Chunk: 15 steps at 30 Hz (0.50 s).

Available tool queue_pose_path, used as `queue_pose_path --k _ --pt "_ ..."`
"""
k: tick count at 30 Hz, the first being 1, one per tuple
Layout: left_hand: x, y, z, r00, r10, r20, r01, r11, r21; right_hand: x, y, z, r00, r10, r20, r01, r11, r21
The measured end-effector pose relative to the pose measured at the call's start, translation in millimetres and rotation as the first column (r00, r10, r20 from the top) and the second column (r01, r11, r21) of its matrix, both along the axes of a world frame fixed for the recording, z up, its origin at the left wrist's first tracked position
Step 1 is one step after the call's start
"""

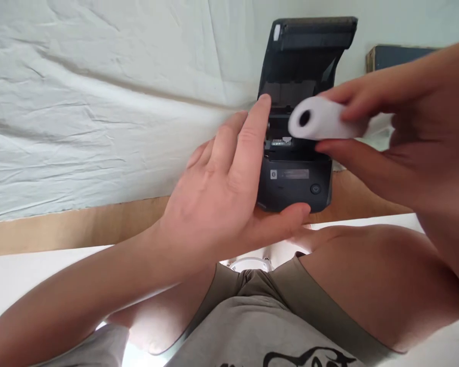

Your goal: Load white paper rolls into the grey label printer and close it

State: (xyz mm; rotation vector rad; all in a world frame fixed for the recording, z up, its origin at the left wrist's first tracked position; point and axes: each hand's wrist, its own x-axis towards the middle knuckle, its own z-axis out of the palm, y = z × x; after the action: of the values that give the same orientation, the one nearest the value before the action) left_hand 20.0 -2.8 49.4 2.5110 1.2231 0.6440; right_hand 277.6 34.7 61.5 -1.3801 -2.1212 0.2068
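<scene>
A small black portable thermal printer [302,193] stands with its lid [306,56] swung up and its paper bay [290,130] exposed. On its front panel are a power button and a label strip. My left hand [222,173] steadies the printer, fingers along its left side and thumb across its near edge. Pinched between the thumb and fingers of my right hand [401,117] is a white paper roll [325,120], slightly blurred, with its dark core hole facing left. The roll is over the right part of the bay; whether it touches the printer I cannot tell.
A wrinkled white cloth [118,112] covers much of the surface, with a bare wooden edge strip [92,227] along the near side. Behind my right hand, a dark box-like object [398,56] is partly visible. My legs are just below the edge.
</scene>
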Motion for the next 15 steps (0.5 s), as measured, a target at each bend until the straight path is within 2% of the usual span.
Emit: queue_pose_path --k 5,10,15 --pt "-8.0 -8.4 -17.5 1.0 -0.022 0.009 0.02 0.981 0.191 -19.0 9.3 1.5 0.991 0.069 0.117 -0.073 0.997 0.037" --pt "-16.7 -10.3 -26.1 0.997 -0.048 -0.057 0.05 0.998 0.046 -22.6 -1.0 -4.0 0.998 0.026 0.056 -0.025 1.0 -0.013" --pt "-19.8 -8.1 -21.7 0.997 -0.071 -0.037 0.072 0.996 0.049 -20.9 -2.2 -3.6 0.996 -0.059 0.062 0.06 0.998 -0.008"
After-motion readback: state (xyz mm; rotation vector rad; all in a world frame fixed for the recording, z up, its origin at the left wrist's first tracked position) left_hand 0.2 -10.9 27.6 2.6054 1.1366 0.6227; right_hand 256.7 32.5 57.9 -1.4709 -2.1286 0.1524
